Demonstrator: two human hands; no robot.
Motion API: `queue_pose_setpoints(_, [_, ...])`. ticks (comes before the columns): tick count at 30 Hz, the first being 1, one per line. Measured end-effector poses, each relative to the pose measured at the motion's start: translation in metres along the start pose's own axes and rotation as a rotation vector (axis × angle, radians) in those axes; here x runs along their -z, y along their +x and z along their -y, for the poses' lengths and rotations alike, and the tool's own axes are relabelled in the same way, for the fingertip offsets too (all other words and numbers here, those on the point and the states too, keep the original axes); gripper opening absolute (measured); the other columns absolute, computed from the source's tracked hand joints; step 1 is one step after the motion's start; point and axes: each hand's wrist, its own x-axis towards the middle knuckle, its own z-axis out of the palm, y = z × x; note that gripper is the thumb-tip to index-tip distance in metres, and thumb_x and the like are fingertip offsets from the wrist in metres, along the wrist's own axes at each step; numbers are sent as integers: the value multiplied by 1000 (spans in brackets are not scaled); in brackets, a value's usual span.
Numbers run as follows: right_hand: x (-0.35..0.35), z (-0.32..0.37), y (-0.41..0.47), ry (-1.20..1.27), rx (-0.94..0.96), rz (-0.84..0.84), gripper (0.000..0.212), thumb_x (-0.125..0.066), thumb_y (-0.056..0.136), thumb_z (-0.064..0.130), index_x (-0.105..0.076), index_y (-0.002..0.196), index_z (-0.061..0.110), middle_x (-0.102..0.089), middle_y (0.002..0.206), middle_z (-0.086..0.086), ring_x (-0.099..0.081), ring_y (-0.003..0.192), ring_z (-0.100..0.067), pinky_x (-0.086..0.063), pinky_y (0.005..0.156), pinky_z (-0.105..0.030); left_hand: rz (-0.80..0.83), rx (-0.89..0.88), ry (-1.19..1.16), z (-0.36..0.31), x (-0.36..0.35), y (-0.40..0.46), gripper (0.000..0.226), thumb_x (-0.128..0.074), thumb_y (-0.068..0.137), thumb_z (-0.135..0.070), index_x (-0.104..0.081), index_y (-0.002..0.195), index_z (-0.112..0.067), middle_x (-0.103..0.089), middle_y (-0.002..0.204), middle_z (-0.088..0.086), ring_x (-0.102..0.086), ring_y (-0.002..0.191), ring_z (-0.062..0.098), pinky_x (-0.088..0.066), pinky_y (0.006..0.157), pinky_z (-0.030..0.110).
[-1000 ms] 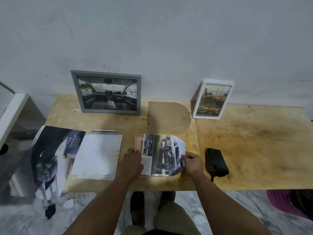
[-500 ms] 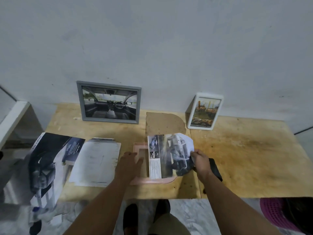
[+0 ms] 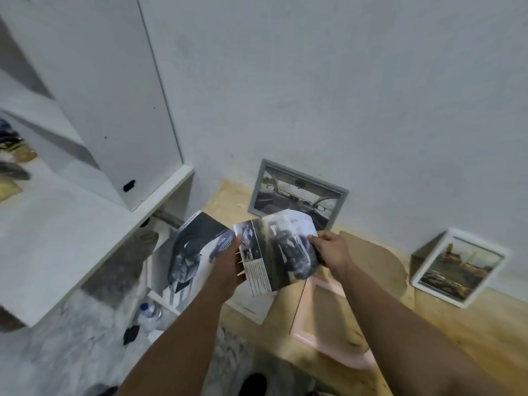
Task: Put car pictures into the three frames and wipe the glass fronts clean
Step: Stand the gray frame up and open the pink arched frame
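Note:
Both my hands hold a cut-out car picture (image 3: 281,251) up in the air above the table. My left hand (image 3: 230,260) grips its left edge and my right hand (image 3: 328,248) pinches its right edge. Below it a pink frame (image 3: 303,307) lies flat and empty on the wooden table (image 3: 445,324). A grey frame (image 3: 337,195) with a car-interior picture leans on the wall behind. A white frame (image 3: 460,267) with a picture leans on the wall at the right. A brown backing board (image 3: 374,258) lies behind the pink frame.
A car brochure (image 3: 194,247) hangs over the table's left end, with a white sheet (image 3: 251,305) beside it. A white counter (image 3: 71,238) and cupboard door stand to the left. A plastic bottle (image 3: 150,312) lies on the marble floor.
The picture has been lifted off the pink frame and is now held up by both hands. My left hand left the frame and took the picture's left edge. My view swung left.

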Motion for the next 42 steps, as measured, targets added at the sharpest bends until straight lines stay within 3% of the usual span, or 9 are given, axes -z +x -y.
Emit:
queue_pose_setpoints(4, [-79,25,16,-27,13,121,17,-79,90,17,-71,105,15,-72,102,-7,-71,87,-20,-57,65,-30,-266,-65,104,-3,76,16,11,-59,96,-13,-70,98,-14,-68,95,14,-61,84,28,-49,68,34])
queue_pose_setpoints(7, [-133,27,24,-34,-61,252,20,-80,88,18,-71,106,16,-72,107,-10,-69,98,-26,-59,76,-35,-469,-70,112,-5,120,27,12,-59,96,-11,-70,95,-12,-69,91,16,-61,78,27,-47,63,34])
queue_pose_setpoints(10, [-181,14,37,-84,-109,298,24,-79,84,9,-72,106,14,-73,105,-13,-72,95,-29,-54,67,-31,-655,-81,177,-3,157,38,6,-64,93,-10,-69,90,-7,-67,80,13,-62,72,27,-47,59,32])
queue_pose_setpoints(14, [-232,-9,54,-117,-149,332,21,-73,84,-2,-73,98,14,-71,102,-17,-68,88,-30,-63,78,-41,-756,-92,326,6,198,62,18,-68,85,-12,-73,102,-15,-74,92,8,-70,82,29,-59,75,42])
queue_pose_setpoints(18, [-255,-28,65,-166,-138,361,34,-74,86,2,-71,121,5,-71,112,-17,-69,88,-27,-62,75,-36,-792,-84,565,21,216,75,34,-67,86,-18,-65,120,-21,-74,107,10,-70,94,33,-58,85,47])
queue_pose_setpoints(24, [-221,-64,64,-652,309,139,29,-70,89,25,-69,118,21,-69,114,-3,-65,104,-23,-55,92,-40,-877,-98,1154,26,192,56,58,-67,86,-31,-47,139,-19,-49,129,21,-44,119,45,-45,92,56])
queue_pose_setpoints(31, [-159,-94,70,-1216,159,211,101,-68,77,70,-21,157,29,-27,158,-6,-27,146,-34,-30,111,-61,-489,-297,1645,44,172,53,50,-65,87,-40,-58,136,-27,-49,143,8,-42,129,36,-41,97,54])
queue_pose_setpoints(36, [-156,-99,65,-1259,249,180,94,-68,79,69,-28,154,29,-40,148,-5,-37,138,-30,-20,113,-60,-423,-247,1701,53,171,55,58,-63,88,-42,-52,142,-26,-43,149,10,-40,134,37,-40,101,55])
queue_pose_setpoints(42, [-159,-91,60,-1251,240,171,93,-73,81,61,-27,154,25,-42,147,-8,-39,136,-31,-25,112,-58,-383,-214,1733,48,170,55,62,-59,89,-45,-44,147,-28,-38,152,8,-35,137,35,-38,105,54])
